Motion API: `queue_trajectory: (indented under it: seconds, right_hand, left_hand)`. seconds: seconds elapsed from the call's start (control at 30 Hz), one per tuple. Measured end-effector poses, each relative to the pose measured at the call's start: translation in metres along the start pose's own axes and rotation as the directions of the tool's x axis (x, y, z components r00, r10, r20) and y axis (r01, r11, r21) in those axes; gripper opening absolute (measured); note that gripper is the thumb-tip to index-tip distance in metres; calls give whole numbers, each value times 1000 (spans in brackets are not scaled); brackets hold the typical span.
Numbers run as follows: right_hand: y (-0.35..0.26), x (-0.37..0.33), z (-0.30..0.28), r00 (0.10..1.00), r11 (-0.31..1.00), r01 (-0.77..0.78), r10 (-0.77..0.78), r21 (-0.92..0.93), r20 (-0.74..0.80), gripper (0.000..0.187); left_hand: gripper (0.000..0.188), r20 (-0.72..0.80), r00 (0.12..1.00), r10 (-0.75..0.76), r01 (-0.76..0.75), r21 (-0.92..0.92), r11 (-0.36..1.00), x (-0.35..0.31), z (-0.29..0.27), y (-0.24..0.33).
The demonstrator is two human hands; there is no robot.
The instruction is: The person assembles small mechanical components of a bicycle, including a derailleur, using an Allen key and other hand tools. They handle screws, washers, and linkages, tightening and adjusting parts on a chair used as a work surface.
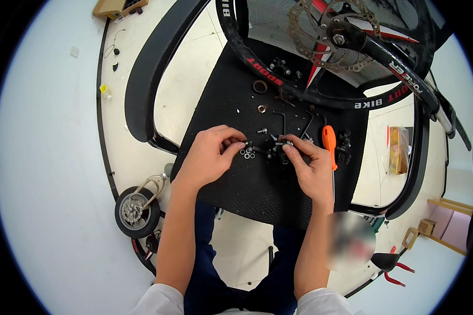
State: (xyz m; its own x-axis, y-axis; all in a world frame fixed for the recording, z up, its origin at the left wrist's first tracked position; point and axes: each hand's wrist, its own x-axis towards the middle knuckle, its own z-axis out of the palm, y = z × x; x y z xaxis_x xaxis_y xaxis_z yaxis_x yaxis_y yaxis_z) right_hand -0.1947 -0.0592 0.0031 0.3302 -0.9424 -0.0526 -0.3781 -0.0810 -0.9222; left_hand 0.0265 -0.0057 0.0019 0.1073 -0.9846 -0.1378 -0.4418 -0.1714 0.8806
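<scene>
Over the black chair seat [236, 189] both hands work close together among small metal parts. My left hand [207, 155] has thumb and forefinger pinched at a small dark piece, too small to make out. Just below those fingertips lie several silver washers [248, 153]. My right hand [311, 165] is closed in a pinch on a small bolt [285, 143], partly covered by the fingers. Between the hands lie several dark bolts, and a silver bolt [262, 130] rests a little farther away. An orange-handled screwdriver [329, 140] lies just right of my right hand.
A bicycle wheel with a brake disc [333, 34] and black fork leans over the seat's far side. Hex keys [284, 122], a copper-coloured nut [262, 109] and a ring [259, 86] lie beyond my hands. Armrests [142, 84] flank the seat; a small wheel [136, 211] stands at lower left.
</scene>
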Motion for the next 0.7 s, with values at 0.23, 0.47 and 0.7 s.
queue_trajectory:
  seconds: [0.23, 0.47, 0.7]
  right_hand:
    - [-3, 2, 1, 1000, 999, 13, -13, -36, 13, 20]
    - [-5, 4, 4, 997, 996, 73, -73, -59, -2, 20]
    - [-30, 1, -4, 989, 975, 148, -145, -164, 33, 20]
  left_hand:
    - [16, -177, 984, -4, 22, 96, 995, 3, 14, -1]
    - [18, -89, 994, 57, -20, 371, 929, -12, 22, -4]
    - [8, -106, 990, 91, -41, 404, 914, -5, 26, 4]
